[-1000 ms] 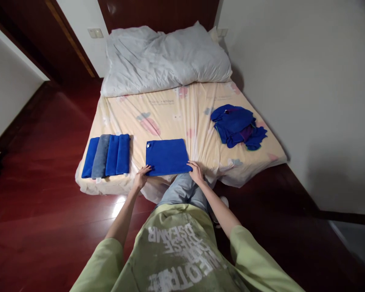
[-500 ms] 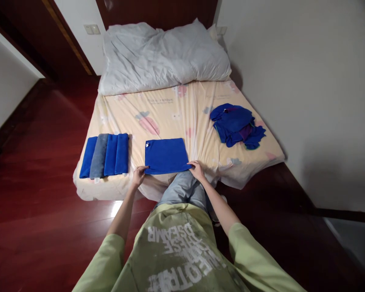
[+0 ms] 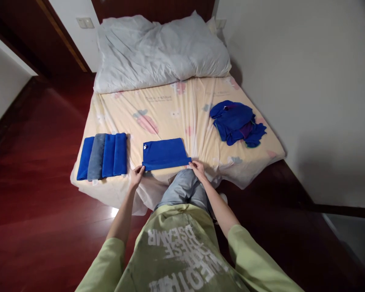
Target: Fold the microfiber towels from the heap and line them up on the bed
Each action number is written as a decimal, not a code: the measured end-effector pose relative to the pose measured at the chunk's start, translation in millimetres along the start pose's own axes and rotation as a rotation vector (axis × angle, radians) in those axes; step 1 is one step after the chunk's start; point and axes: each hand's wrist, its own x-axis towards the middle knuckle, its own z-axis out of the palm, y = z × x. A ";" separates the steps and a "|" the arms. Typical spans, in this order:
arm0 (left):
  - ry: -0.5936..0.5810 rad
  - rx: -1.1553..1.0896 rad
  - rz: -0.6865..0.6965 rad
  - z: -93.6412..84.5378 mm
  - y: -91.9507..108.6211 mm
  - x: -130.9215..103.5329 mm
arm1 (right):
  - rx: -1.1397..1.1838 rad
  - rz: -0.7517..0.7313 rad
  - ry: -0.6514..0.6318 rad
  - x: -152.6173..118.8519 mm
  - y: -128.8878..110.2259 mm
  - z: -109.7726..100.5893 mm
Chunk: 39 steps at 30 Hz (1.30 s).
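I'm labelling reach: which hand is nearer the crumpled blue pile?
Right. The right hand is in front and left of the crumpled blue pile; the left hand is farther left.

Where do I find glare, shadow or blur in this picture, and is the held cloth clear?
Head view: white glare on the glossy floor; head view: soft shadow on the right wall; head view: small lettering on the bed sheet looks blurred; head view: the blue cloth, held by left hand and right hand, has fairly clear edges.
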 end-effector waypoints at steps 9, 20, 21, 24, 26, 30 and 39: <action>0.117 0.084 -0.009 -0.4 3.4 0.6 | 0.042 0.037 0.041 2.7 4.3 11.0; 0.158 0.152 -0.074 6.2 -0.1 7.8 | 0.017 0.019 0.126 6.9 14.3 22.9; 0.162 0.146 -0.076 6.8 -0.7 7.6 | 0.014 0.015 0.135 6.5 14.8 23.7; 0.169 0.103 -0.077 7.2 -2.0 6.2 | 0.019 0.011 0.163 4.6 16.1 24.4; 0.174 0.061 -0.065 6.6 -2.7 5.0 | 0.025 0.016 0.173 3.6 17.0 24.1; 0.189 0.055 -0.051 6.3 -3.6 5.6 | 0.046 0.025 0.156 5.4 19.3 25.5; 0.270 0.188 -0.019 16.7 0.9 2.2 | -0.048 0.026 0.200 0.4 11.9 29.6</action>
